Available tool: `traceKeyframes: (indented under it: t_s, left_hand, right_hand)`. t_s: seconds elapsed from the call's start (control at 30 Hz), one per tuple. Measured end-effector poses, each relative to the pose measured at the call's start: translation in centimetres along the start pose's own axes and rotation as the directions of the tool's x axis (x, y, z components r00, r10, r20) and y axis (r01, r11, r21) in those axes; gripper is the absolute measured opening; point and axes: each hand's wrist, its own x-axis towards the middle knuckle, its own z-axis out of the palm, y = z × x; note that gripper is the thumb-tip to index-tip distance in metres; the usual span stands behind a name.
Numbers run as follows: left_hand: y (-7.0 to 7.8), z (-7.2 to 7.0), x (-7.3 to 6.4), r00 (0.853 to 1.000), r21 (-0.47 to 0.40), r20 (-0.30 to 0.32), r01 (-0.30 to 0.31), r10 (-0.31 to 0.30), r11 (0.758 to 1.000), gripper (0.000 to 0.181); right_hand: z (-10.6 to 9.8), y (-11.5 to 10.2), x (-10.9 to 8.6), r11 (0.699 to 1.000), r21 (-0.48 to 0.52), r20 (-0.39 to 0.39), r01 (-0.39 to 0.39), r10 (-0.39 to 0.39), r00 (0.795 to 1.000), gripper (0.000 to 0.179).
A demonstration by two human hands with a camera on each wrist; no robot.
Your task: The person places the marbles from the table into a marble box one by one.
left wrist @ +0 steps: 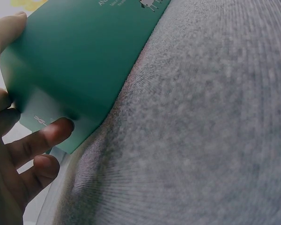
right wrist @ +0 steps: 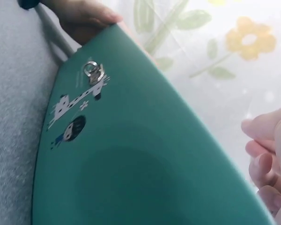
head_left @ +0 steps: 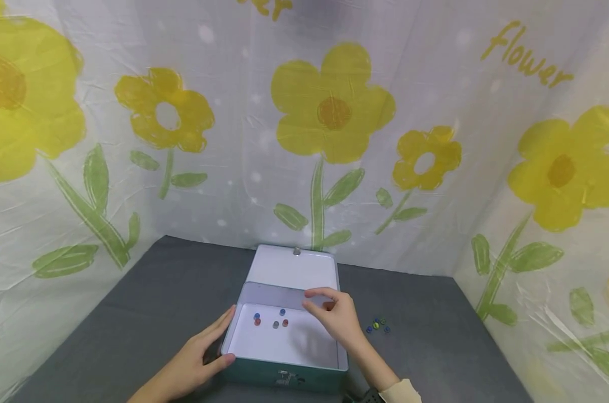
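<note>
Evidently, the box (head_left: 254,370) (open) lies beneath right fingers (head_left: 322,291)

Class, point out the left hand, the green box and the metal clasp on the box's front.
Left hand (head_left: 196,352), head view: back of the hand.
Green box (left wrist: 82,56), left wrist view: bare part of an outer wall.
Metal clasp (right wrist: 97,76), right wrist view: metal body beside the ring.

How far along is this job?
Done: green rectangular metal box open, five small red, blue and grey pieces inside.
In hand: left hand touches it; right hand hovers above, no piece visible.
Remaining, if loading: small blue and yellow-green pieces on grey cloth.
</note>
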Motion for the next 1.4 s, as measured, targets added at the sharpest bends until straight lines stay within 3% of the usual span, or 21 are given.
traceKeyframes:
  t_s: [0.47,0.73,0.87,1.03,1.4]
  left_hand:
    - [-0.3,0.0,-0.4,0.999,-0.048,0.021,0.05,-0.049,0.998,0.084]
    - [-0.3,-0.1,0.0,1.0,-0.017,0.0,0.021,-0.021,1.0,0.087]
    - [-0.3,0.1,0.1,1.0,-0.038,0.01,0.026,-0.026,0.999,0.087]
    - [-0.4,0.1,0.2,1.0,-0.034,0.02,0.011,-0.01,0.999,0.087]
    - [0.0,0.0,0.0,1.0,-0.033,0.022,0.019,-0.018,0.999,0.088]
  right_hand:
    - [-1.5,1.3,-1.7,0.999,0.039,-0.046,0.001,0.001,0.999,0.02]
    - [-3.1,2.0,-1.6,0.999,-0.001,-0.107,0.045,-0.045,0.993,0.02]
    - [-4.0,2.9,-2.0,1.0,0.011,-0.136,0.008,-0.007,0.991,0.019]
    - [-5.0,3.8,-2.7,0.999,-0.002,-0.178,-0.038,0.037,0.983,0.017]
    - [-7.5,5.4,-4.0,0.998,-0.058,-0.288,-0.03,0.012,0.958,0.02]
